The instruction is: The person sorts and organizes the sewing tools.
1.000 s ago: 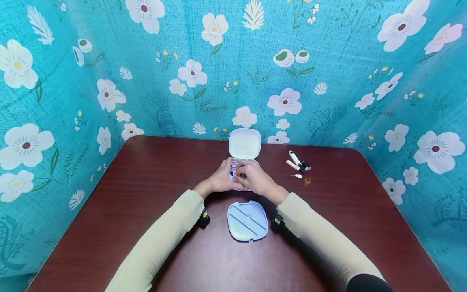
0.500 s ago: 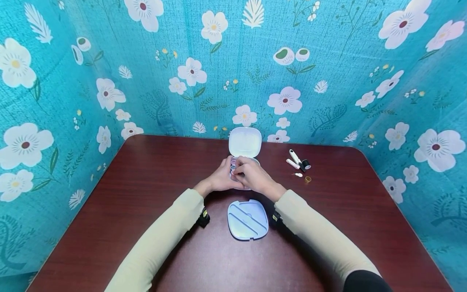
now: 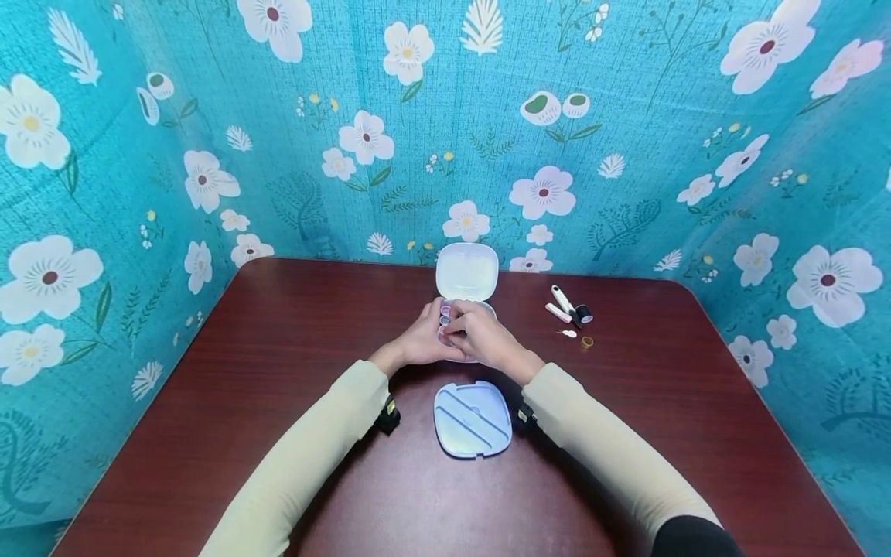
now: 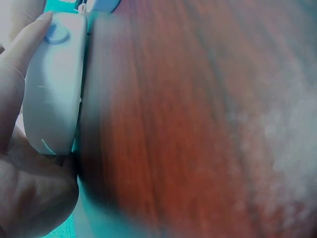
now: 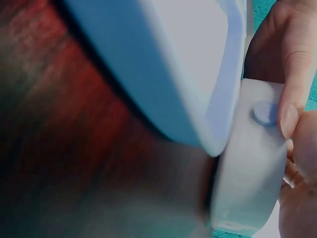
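A white sewing box stands at the far middle of the table, its lid raised at the back. My left hand grips the box's left and near sides; in the left wrist view its thumb lies on the front wall beside a round blue button. Thread spools show in a row along the left inside. My right hand reaches in from the right, thumb and forefinger pinching at a reddish thread spool nearest me in that row. The hand hides most of the box's inside.
A pale blue tray with diagonal ridges lies in front of the box. To the right lie a white-handled tool, a white stick, a black thread spool, a needle threader and a gold thimble.
My right hand's fingertips have shifted slightly left and down into the row of spools, with the reddish spool at them. The left hand keeps its grip on the box.
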The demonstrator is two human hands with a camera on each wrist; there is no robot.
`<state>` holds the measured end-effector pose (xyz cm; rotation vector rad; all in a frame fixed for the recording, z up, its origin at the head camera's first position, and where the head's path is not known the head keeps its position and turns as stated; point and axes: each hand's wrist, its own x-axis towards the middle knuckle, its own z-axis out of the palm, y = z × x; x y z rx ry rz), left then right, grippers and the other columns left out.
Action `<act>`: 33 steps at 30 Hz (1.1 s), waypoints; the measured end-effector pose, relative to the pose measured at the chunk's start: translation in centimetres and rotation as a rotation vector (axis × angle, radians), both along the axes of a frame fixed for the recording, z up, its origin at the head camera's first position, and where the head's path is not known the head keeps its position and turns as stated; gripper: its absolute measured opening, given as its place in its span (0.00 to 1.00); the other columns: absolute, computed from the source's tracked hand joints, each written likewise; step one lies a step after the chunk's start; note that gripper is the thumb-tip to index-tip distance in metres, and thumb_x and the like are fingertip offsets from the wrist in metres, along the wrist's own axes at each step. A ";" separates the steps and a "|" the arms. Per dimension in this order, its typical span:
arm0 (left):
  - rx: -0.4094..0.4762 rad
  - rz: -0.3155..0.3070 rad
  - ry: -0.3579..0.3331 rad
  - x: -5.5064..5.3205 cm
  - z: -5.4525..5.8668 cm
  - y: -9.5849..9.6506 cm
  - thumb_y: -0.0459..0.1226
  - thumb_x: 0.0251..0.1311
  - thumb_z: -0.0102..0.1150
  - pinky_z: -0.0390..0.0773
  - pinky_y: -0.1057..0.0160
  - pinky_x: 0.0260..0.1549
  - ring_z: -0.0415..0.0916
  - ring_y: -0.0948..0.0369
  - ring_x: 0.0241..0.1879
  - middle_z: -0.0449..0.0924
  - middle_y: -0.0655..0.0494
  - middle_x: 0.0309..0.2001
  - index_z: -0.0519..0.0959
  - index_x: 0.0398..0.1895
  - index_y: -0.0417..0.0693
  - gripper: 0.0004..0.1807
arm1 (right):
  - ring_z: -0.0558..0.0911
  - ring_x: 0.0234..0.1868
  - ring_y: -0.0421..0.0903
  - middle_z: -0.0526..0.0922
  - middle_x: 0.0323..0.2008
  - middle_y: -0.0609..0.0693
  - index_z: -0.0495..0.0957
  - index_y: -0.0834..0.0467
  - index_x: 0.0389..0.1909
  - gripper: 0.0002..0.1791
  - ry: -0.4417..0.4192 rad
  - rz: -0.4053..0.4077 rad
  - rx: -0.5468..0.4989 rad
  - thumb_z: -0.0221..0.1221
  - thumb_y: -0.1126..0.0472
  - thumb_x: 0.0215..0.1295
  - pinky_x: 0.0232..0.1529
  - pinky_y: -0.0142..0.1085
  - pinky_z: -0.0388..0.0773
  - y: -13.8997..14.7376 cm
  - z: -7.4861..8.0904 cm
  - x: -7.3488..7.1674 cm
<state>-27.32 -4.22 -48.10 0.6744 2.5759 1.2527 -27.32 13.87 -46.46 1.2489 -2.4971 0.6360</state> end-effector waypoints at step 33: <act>0.002 0.066 -0.047 0.5 0.2 0.1 0.56 0.39 0.84 0.69 0.53 0.62 0.66 0.55 0.60 0.60 0.47 0.65 0.51 0.76 0.47 0.66 | 0.79 0.48 0.51 0.82 0.45 0.55 0.87 0.61 0.45 0.11 -0.175 -0.107 0.089 0.71 0.63 0.62 0.54 0.47 0.78 6.0 3.0 0.5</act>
